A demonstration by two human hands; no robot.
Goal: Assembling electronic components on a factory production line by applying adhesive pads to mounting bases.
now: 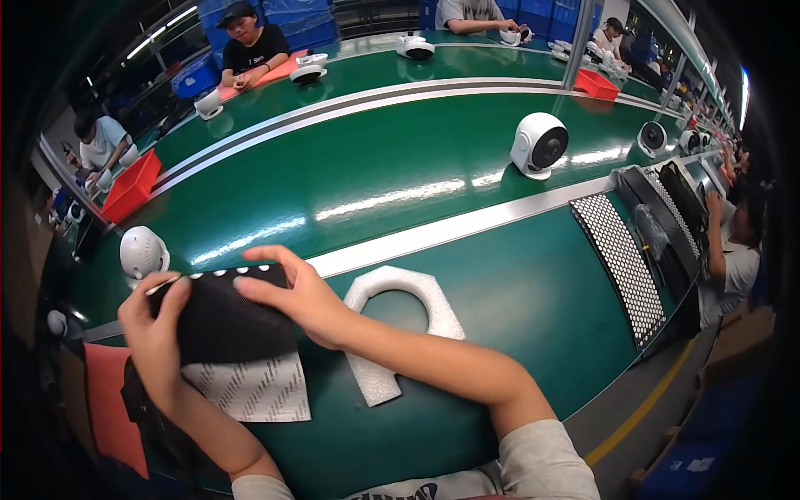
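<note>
A black mesh-like sheet (229, 325) is held up between my two hands, with a row of white dots along its top edge. My left hand (154, 333) is closed on its upper left corner, thumb in front. On the upper right, my right hand (304, 296) pinches the edge with the thumb in front; its index finger reaches over the top. Below the sheet shows a white printed paper (254, 387); whether it is attached, I cannot tell. A white foam piece with a round opening (442, 312) lies beside my right forearm, partly hidden by it.
Black strips with white dots (617, 262) and bagged parts (654, 225) lie at the right. White cameras (533, 146) stand on the green conveyor (375, 142), one (143, 252) near my left hand. Red bins (133, 185) and co-workers line the far side; another person sits at right.
</note>
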